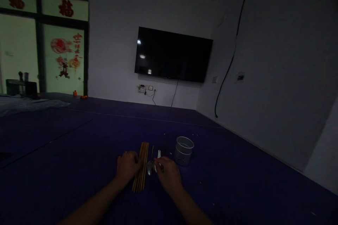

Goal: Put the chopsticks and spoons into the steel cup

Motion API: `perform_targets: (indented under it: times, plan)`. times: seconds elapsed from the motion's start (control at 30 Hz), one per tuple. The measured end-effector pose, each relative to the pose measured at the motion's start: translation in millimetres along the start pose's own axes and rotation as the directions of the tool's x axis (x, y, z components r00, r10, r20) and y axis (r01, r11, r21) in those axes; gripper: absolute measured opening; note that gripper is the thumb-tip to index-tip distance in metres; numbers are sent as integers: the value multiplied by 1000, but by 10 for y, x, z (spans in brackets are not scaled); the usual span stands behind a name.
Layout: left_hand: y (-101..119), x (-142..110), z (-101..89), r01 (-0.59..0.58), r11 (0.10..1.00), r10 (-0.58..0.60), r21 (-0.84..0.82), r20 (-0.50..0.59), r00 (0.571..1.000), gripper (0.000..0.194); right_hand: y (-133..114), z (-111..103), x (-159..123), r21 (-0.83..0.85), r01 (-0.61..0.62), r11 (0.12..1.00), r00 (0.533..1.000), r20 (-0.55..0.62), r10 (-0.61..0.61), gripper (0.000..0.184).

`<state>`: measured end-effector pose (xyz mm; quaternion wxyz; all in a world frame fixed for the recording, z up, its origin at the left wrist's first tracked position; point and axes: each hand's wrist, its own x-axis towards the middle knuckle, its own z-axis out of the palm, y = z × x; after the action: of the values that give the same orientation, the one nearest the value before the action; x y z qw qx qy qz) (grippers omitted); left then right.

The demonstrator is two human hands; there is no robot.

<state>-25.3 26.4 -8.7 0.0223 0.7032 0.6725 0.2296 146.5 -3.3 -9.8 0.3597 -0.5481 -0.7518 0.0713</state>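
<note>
A row of several wooden chopsticks (143, 168) lies side by side on the dark blue surface. My left hand (127, 166) rests against their left side, its fingers curled and partly hidden. Just right of the chopsticks is a metal spoon (149, 168), bowl toward me. A white spoon (159, 153) lies beside it, partly covered by my right hand (168, 175). The fingers of that hand are pinched together over the spoons; what is between them cannot be made out. Behind and to the right of my right hand stands a clear, round container (184, 152), upright.
The blue surface (87, 140) reaches the far wall and has seams. Small white bits lie around the container. At the far left are crumpled plastic sheeting (31, 105) and small orange objects (83, 97). A television (173, 56) hangs on the wall; a black cable (229, 66) dangles right.
</note>
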Motion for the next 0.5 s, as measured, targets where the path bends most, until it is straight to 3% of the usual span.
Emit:
perform_targets:
  times: [0.5]
  plan:
    - [-10, 12, -59, -57, 995, 56, 78, 5, 998, 15, -12, -4, 1, -14, 11, 1000, 999, 30, -11, 29]
